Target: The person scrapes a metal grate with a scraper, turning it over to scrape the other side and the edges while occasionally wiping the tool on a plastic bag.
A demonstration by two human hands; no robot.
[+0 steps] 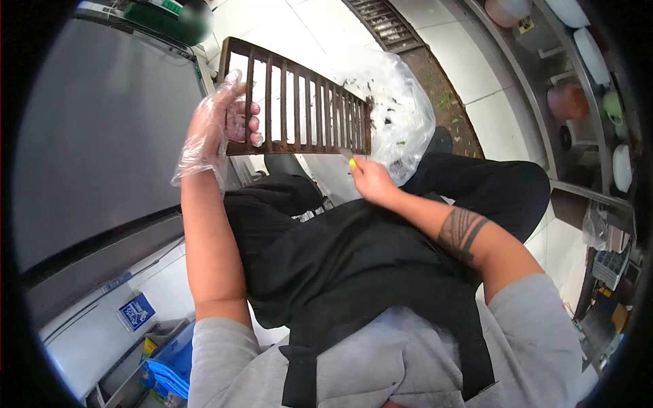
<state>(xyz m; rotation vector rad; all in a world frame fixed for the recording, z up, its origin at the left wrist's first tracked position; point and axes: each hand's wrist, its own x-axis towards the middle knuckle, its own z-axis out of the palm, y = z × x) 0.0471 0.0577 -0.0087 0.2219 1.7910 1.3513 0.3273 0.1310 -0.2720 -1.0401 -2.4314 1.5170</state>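
Note:
My left hand [228,122], in a clear plastic glove, is closed around the end bar of a rusty brown drain grate [294,102], with its fingers through the slots. The grate is raised and tilted, its far end over a clear plastic bag [408,115] spotted with dark debris. My right hand [373,179] grips a small knife [352,162] with a yellow handle. Its short blade meets the grate's lower edge near the far end. Most of the handle is hidden in my fist.
An uncovered floor channel [452,112] with dirt and leaf bits runs behind the bag, with another grate [384,24] farther along it. A grey-topped counter [102,136] stands at left. Metal shelves [564,136] with bowls line the right. Blue packs [170,367] sit in a bin at lower left.

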